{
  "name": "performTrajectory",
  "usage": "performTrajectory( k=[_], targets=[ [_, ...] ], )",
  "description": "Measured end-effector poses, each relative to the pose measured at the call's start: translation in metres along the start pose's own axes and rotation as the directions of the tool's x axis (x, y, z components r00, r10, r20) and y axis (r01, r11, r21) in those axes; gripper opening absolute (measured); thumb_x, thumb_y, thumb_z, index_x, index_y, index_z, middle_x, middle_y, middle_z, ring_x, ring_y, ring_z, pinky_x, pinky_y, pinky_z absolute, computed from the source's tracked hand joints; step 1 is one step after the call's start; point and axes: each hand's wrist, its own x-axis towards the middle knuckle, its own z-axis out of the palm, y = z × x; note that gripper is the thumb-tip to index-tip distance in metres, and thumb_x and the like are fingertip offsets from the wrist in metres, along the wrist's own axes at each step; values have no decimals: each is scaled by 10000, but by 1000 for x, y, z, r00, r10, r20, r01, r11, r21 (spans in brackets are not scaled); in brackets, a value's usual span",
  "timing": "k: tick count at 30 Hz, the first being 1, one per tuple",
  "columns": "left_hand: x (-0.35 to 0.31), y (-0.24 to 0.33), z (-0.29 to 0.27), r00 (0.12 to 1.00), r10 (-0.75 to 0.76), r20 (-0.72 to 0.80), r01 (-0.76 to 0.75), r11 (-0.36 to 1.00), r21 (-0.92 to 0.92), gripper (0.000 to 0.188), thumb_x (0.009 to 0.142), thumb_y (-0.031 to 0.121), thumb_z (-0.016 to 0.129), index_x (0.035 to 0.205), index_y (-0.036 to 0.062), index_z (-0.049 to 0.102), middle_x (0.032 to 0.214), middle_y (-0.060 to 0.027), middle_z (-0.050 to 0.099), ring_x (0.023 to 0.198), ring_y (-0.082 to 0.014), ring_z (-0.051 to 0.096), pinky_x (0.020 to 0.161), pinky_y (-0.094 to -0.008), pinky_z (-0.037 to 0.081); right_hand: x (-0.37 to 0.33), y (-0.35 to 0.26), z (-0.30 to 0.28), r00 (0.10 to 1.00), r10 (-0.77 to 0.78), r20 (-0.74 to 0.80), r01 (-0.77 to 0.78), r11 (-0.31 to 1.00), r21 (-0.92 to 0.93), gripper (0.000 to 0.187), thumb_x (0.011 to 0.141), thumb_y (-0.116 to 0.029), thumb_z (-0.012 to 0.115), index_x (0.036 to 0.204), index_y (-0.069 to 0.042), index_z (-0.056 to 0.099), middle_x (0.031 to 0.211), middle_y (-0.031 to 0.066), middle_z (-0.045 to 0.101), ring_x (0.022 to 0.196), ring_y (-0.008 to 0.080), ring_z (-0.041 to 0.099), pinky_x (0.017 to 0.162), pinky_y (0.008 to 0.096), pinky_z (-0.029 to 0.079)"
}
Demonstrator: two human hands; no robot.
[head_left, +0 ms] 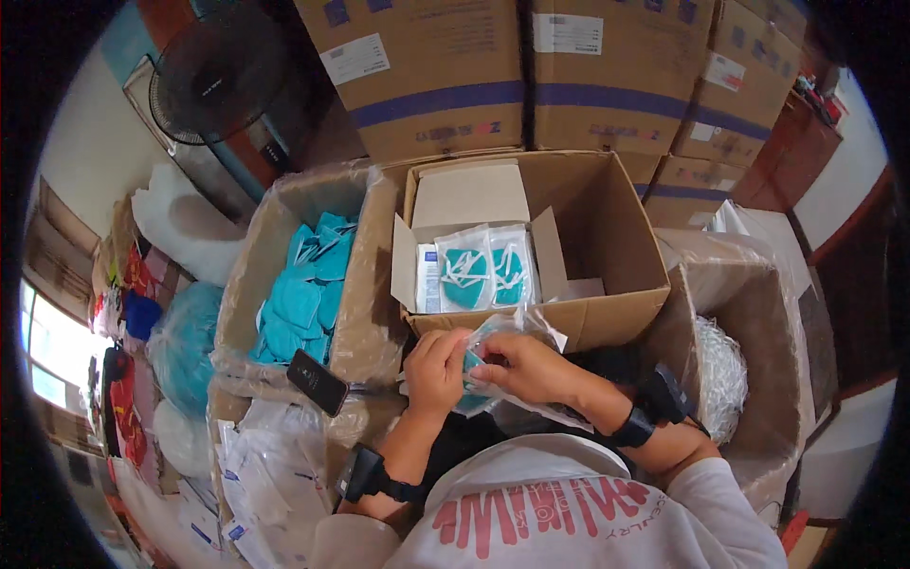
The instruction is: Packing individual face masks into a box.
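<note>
My left hand (436,368) and my right hand (523,366) meet in front of my chest, both closed on a clear plastic bag (533,325). A teal face mask (471,401) shows through the film between them, partly hidden by my fingers. Just beyond my hands, a small white carton (469,194) with raised flaps stands inside a large cardboard box (607,318). In the carton lie bagged teal masks (464,278) with white straps. A plastic-lined box to the left holds a pile of loose teal masks (301,294).
A phone (318,382) rests on the left boxes' edge, above a lined box of white printed packets (270,465). On the right, another lined box (749,284) holds a bundle of white straps (720,379). Tall cartons (427,85) are stacked behind; a fan (213,85) stands far left.
</note>
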Motion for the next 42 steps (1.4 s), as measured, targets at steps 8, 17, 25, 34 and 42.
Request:
performTrajectory(
  k=[8, 17, 25, 34, 42],
  targets=[
    [-10, -21, 1, 964, -154, -217, 150, 988, -36, 115, 850, 96, 515, 874, 1, 575, 752, -131, 568, 701, -283, 560, 622, -331, 438, -21, 28, -17, 956, 87, -279, 71, 859, 508, 147, 855, -183, 555, 924, -59, 523, 809, -24, 488, 719, 80, 459, 642, 237, 408],
    [-1, -25, -24, 977, -28, -212, 12, 997, -76, 186, 883, 147, 468, 882, 6, 589, 815, -112, 594, 756, -211, 560, 674, -294, 432, -45, -1, -124, 916, -62, -395, 265, 834, 483, 195, 908, -239, 453, 927, -68, 546, 745, 18, 513, 696, 119, 507, 640, 282, 435],
    [4, -9, -25, 970, 178, -166, -188, 981, -42, 97, 822, 90, 537, 860, 32, 606, 782, -107, 612, 696, -272, 577, 613, -335, 454, -8, -25, -34, 955, -283, -88, 202, 840, -504, 182, 810, -113, 546, 981, -63, 584, 781, 159, 600, 732, 327, 590, 637, 378, 465],
    [-2, -6, -24, 971, 234, -54, -235, 972, -26, 87, 783, 88, 561, 844, 59, 617, 767, -83, 608, 666, -263, 559, 604, -342, 437, 7, -29, -25, 992, -34, 118, 101, 776, -622, 207, 785, -258, 562, 932, -115, 594, 739, 159, 612, 678, 358, 588, 613, 452, 463],
    [-23, -21, -47, 951, -123, -284, 141, 989, 44, 106, 820, 111, 534, 844, 24, 591, 741, -150, 582, 665, -329, 567, 582, -366, 446, 17, -11, 11, 993, -103, 60, 103, 995, 10, 191, 859, -227, 517, 804, -49, 560, 688, 78, 560, 659, 160, 559, 602, 317, 450]
  ],
)
